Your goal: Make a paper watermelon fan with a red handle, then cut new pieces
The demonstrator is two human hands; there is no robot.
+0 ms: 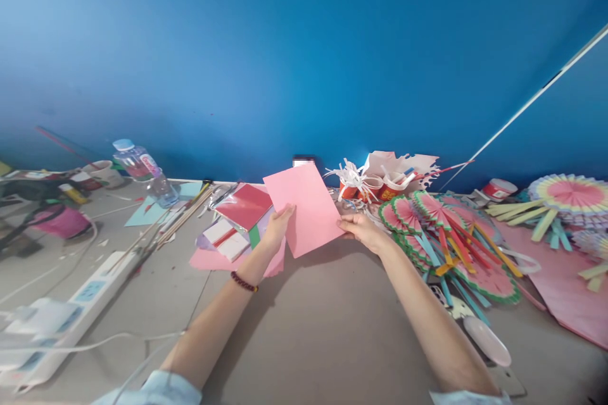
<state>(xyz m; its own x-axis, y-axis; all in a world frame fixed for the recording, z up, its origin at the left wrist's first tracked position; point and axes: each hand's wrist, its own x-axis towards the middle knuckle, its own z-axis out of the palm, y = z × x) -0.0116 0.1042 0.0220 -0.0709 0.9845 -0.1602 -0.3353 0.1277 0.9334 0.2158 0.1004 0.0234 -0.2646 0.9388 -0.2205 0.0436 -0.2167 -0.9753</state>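
Observation:
A plain pink sheet of paper point(306, 209) is held up above the table, tilted, between my two hands. My left hand point(278, 226) grips its left edge, thumb on the front face. At the lower right corner, my right hand point(363, 231) pinches the sheet between thumb and fingers. Behind my left hand lies a pile with a red sheet in a clear sleeve point(244, 204), a white packet with a red band point(225, 239) and more pink paper point(204, 259).
Left: a power strip point(90, 291) with cables, a plastic bottle point(142, 164), thin wooden sticks point(185, 215). Right: watermelon-patterned paper fans point(489, 278), paper cups point(392, 186) with paper strips, a white mouse-like object point(487, 340). A blue wall point(304, 44) stands behind.

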